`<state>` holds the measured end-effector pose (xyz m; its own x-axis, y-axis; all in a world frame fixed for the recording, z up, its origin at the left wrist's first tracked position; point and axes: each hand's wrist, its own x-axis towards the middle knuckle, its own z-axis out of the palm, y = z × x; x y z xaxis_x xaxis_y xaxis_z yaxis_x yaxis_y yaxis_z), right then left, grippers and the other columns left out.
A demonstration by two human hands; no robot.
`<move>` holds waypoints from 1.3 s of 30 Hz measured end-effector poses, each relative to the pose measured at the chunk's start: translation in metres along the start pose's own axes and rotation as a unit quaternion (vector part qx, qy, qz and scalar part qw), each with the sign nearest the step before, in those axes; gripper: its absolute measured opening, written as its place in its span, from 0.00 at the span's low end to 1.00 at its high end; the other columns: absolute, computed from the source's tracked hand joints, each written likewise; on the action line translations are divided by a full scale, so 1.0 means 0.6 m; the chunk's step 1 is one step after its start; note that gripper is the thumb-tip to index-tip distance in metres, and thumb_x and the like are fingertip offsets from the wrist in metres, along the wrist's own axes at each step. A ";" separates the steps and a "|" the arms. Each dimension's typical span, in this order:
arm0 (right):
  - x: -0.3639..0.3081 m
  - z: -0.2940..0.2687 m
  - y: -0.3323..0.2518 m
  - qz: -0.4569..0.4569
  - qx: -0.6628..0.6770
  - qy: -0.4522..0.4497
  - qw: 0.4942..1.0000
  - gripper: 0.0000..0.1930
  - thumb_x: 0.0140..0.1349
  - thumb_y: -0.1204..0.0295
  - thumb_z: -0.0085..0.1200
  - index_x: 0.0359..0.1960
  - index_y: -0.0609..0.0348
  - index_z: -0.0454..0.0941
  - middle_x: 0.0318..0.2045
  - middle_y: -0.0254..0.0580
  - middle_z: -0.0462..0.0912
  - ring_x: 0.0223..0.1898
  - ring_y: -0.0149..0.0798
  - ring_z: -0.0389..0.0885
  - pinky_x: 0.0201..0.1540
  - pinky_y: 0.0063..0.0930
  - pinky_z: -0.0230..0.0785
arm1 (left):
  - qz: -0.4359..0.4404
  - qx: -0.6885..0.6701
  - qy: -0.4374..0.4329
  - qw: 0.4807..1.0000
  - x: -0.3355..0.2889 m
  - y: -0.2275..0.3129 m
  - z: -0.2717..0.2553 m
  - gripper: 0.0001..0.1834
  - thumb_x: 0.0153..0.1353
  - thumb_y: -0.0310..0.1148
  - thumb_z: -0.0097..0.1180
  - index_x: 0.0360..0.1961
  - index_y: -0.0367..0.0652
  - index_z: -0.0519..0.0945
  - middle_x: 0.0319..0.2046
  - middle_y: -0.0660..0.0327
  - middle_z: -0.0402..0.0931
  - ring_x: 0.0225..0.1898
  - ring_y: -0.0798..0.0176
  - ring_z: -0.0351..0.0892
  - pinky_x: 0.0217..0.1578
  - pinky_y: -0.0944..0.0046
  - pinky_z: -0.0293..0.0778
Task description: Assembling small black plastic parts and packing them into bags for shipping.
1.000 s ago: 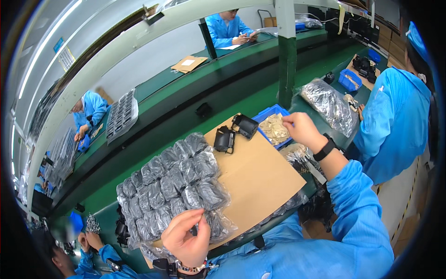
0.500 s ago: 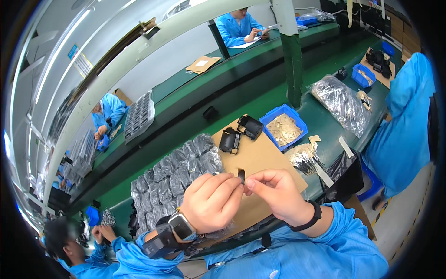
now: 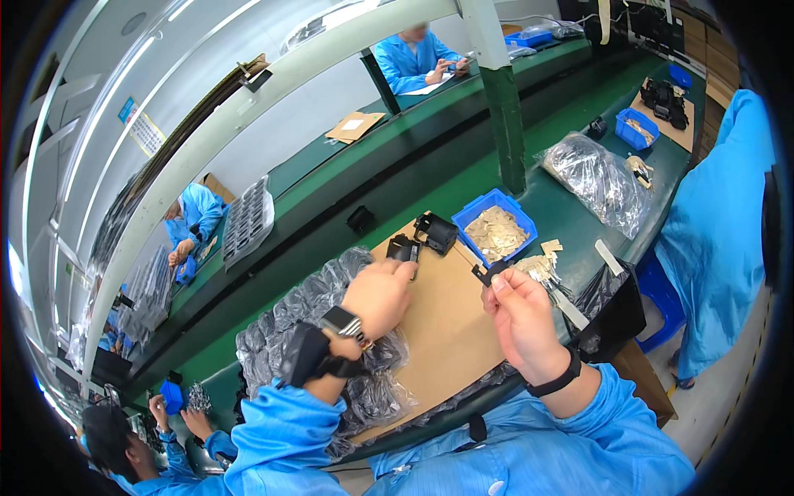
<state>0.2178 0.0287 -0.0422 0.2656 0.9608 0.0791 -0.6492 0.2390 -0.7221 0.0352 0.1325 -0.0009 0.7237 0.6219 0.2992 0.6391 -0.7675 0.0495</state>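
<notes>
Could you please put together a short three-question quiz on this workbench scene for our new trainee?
1. True or false: the right hand holds a small black part up in its fingertips.
2. What does the left hand reach to? A. the clear bag of parts B. a black part on the cardboard sheet C. the green post
3. Fill in: the blue bin holds flat ______ pieces.

Key: 1 true; 2 B; 3 tan.

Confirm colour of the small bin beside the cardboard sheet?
Blue bin, seen in the head view.
</notes>
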 end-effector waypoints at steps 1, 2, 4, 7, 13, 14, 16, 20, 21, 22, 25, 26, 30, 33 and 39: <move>-0.002 0.002 0.001 0.006 0.020 -0.001 1.000 0.05 0.63 0.75 0.48 0.28 0.59 0.71 0.23 0.29 0.72 0.27 0.23 0.65 0.34 0.18 0.58 | -0.017 0.020 -0.085 0.996 0.000 -0.005 0.012 0.18 0.48 0.26 0.58 0.43 0.39 0.73 0.36 0.49 0.75 0.38 0.48 0.77 0.42 0.54 0.72; -0.004 0.004 0.001 0.012 0.040 -0.003 0.999 0.05 0.63 0.75 0.47 0.28 0.59 0.71 0.23 0.29 0.71 0.27 0.23 0.64 0.33 0.18 0.57 | -0.019 0.021 -0.085 0.996 0.001 -0.010 0.019 0.18 0.48 0.26 0.58 0.43 0.39 0.73 0.36 0.49 0.75 0.38 0.48 0.77 0.42 0.54 0.72; -0.008 0.010 -0.001 0.007 0.036 -0.017 0.999 0.05 0.63 0.75 0.47 0.29 0.59 0.71 0.23 0.30 0.71 0.27 0.23 0.64 0.34 0.18 0.57 | 0.008 0.132 -0.149 0.980 0.007 -0.019 0.028 0.16 0.51 0.29 0.56 0.43 0.40 0.74 0.31 0.51 0.76 0.36 0.46 0.76 0.39 0.52 0.72; -0.013 0.013 -0.013 -0.001 0.031 -0.025 0.999 0.05 0.64 0.74 0.47 0.29 0.59 0.71 0.23 0.30 0.71 0.27 0.24 0.64 0.34 0.19 0.57 | -0.027 0.065 -0.115 0.991 -0.003 -0.015 0.022 0.10 0.53 0.29 0.55 0.38 0.42 0.75 0.28 0.51 0.76 0.34 0.46 0.77 0.37 0.51 0.72; -0.059 0.000 -0.036 0.061 -0.030 -0.132 0.989 0.04 0.63 0.75 0.50 0.37 0.62 0.72 0.28 0.30 0.74 0.33 0.22 0.70 0.40 0.17 0.63 | -0.237 -0.461 0.109 0.848 -0.102 0.081 -0.051 0.06 0.57 0.21 0.55 0.35 0.37 0.72 0.34 0.63 0.75 0.35 0.72 0.74 0.36 0.72 0.69; -0.073 0.009 -0.037 0.070 -0.028 -0.130 0.989 0.04 0.63 0.75 0.50 0.37 0.62 0.72 0.28 0.30 0.74 0.33 0.22 0.70 0.40 0.17 0.63 | -0.258 -0.556 0.143 0.777 -0.121 0.095 -0.054 0.06 0.58 0.20 0.55 0.34 0.38 0.71 0.36 0.66 0.73 0.37 0.76 0.71 0.38 0.73 0.68; -0.100 0.034 -0.030 0.093 -0.004 -0.114 0.989 0.03 0.63 0.77 0.50 0.36 0.63 0.73 0.29 0.28 0.73 0.32 0.20 0.68 0.38 0.15 0.62 | -0.248 -0.568 0.161 0.768 -0.161 0.114 -0.045 0.06 0.58 0.20 0.53 0.36 0.40 0.71 0.39 0.63 0.74 0.40 0.71 0.73 0.43 0.69 0.69; -0.107 0.039 0.016 0.120 -0.035 -0.189 0.974 0.03 0.64 0.76 0.49 0.36 0.63 0.73 0.29 0.25 0.71 0.31 0.17 0.66 0.32 0.12 0.59 | -0.232 -0.769 0.272 0.531 -0.191 0.161 -0.029 0.12 0.63 0.24 0.46 0.48 0.39 0.69 0.44 0.55 0.74 0.46 0.57 0.76 0.48 0.50 0.73; -0.107 0.041 0.024 0.119 -0.053 -0.189 0.973 0.03 0.64 0.76 0.49 0.36 0.63 0.73 0.29 0.25 0.71 0.30 0.16 0.66 0.31 0.12 0.59 | -0.237 -0.762 0.286 0.531 -0.193 0.167 -0.022 0.13 0.63 0.25 0.45 0.50 0.38 0.68 0.45 0.54 0.74 0.47 0.56 0.76 0.49 0.49 0.73; -0.109 0.044 0.031 0.121 -0.051 -0.187 0.973 0.03 0.64 0.76 0.49 0.36 0.63 0.73 0.29 0.25 0.71 0.30 0.16 0.66 0.31 0.12 0.59 | -0.240 -0.755 0.300 0.531 -0.194 0.172 -0.015 0.15 0.64 0.25 0.45 0.52 0.38 0.68 0.46 0.53 0.73 0.48 0.55 0.75 0.49 0.48 0.73; -0.117 0.059 0.045 0.103 -0.049 -0.176 0.978 0.03 0.64 0.77 0.49 0.35 0.63 0.73 0.29 0.26 0.72 0.30 0.17 0.66 0.31 0.12 0.60 | -0.211 -0.747 0.339 0.531 -0.199 0.182 0.004 0.18 0.64 0.25 0.43 0.55 0.36 0.65 0.49 0.50 0.71 0.50 0.55 0.73 0.51 0.48 0.71; -0.120 0.063 0.049 0.102 -0.046 -0.177 0.978 0.03 0.64 0.77 0.49 0.36 0.63 0.73 0.30 0.26 0.72 0.31 0.17 0.66 0.31 0.12 0.60 | -0.210 -0.747 0.340 0.531 -0.200 0.185 0.004 0.18 0.64 0.25 0.43 0.55 0.36 0.65 0.49 0.50 0.71 0.50 0.55 0.73 0.51 0.48 0.71; -0.127 0.067 0.065 0.087 -0.050 -0.170 0.980 0.03 0.64 0.77 0.49 0.37 0.63 0.73 0.31 0.27 0.72 0.32 0.17 0.67 0.32 0.13 0.61 | -0.203 -0.744 0.344 0.537 -0.205 0.184 0.007 0.23 0.64 0.25 0.41 0.61 0.34 0.59 0.52 0.48 0.68 0.53 0.54 0.70 0.54 0.48 0.68; -0.128 0.068 0.069 0.072 -0.083 -0.189 0.976 0.03 0.64 0.78 0.48 0.37 0.63 0.72 0.31 0.27 0.72 0.32 0.18 0.67 0.33 0.13 0.61 | -0.202 -0.761 0.341 0.513 -0.207 0.181 0.005 0.25 0.64 0.26 0.41 0.62 0.34 0.57 0.54 0.47 0.67 0.54 0.53 0.69 0.55 0.49 0.67; -0.127 0.077 0.073 0.088 -0.047 -0.186 0.977 0.03 0.64 0.78 0.47 0.38 0.63 0.72 0.32 0.28 0.72 0.34 0.18 0.68 0.35 0.14 0.62 | -0.207 -0.781 0.344 0.479 -0.209 0.174 0.009 0.27 0.64 0.27 0.41 0.63 0.34 0.54 0.55 0.45 0.65 0.55 0.51 0.69 0.56 0.49 0.66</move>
<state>0.1362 -0.0273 -0.0479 -0.1342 0.9746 0.1794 -0.5884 0.0673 -0.8057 0.0124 -0.0249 -0.0384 0.0187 0.9847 0.1733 -0.6719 -0.1160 0.7315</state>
